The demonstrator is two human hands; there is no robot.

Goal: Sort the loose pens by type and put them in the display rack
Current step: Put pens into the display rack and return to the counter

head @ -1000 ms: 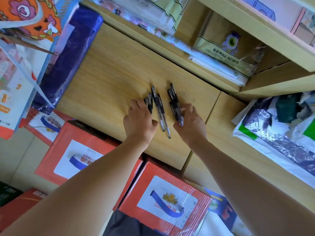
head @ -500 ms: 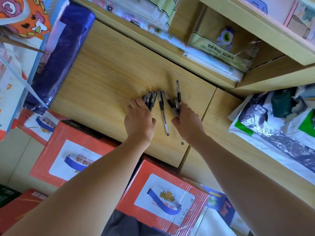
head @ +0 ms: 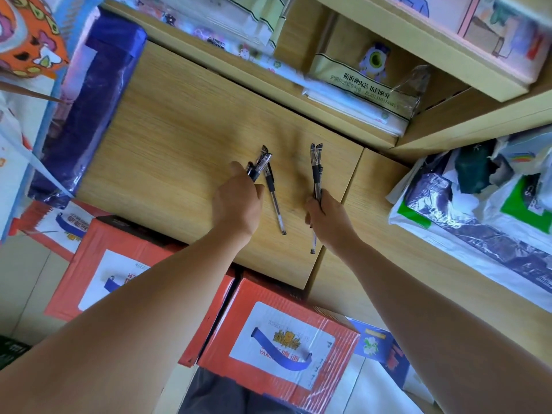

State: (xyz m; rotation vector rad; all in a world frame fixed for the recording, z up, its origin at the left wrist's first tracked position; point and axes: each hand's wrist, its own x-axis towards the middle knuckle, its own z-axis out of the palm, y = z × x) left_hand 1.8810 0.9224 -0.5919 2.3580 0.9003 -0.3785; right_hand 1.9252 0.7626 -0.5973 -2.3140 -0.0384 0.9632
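Observation:
Black-capped clear gel pens are split into two bunches over the wooden counter (head: 179, 138). My left hand (head: 239, 201) is shut on a few pens (head: 259, 165) whose caps stick out past my fingers. One more pen (head: 274, 198) slants down beside that hand; whether I hold it or it lies on the wood I cannot tell. My right hand (head: 327, 216) is shut on two pens (head: 316, 171), caps pointing away from me, tips poking out below my palm. No display rack is in view.
A blue plastic-wrapped pack (head: 86, 115) lies at the counter's left edge. Shelves with packaged stationery (head: 358, 91) rise behind. A heap of plastic bags (head: 478, 204) sits on the right counter. Red cardboard boxes (head: 277, 348) stand on the floor below.
The pens lay gathered together under both hands; now the hands have drawn apart, each lifting its own bunch, the right hand moving right with two pens.

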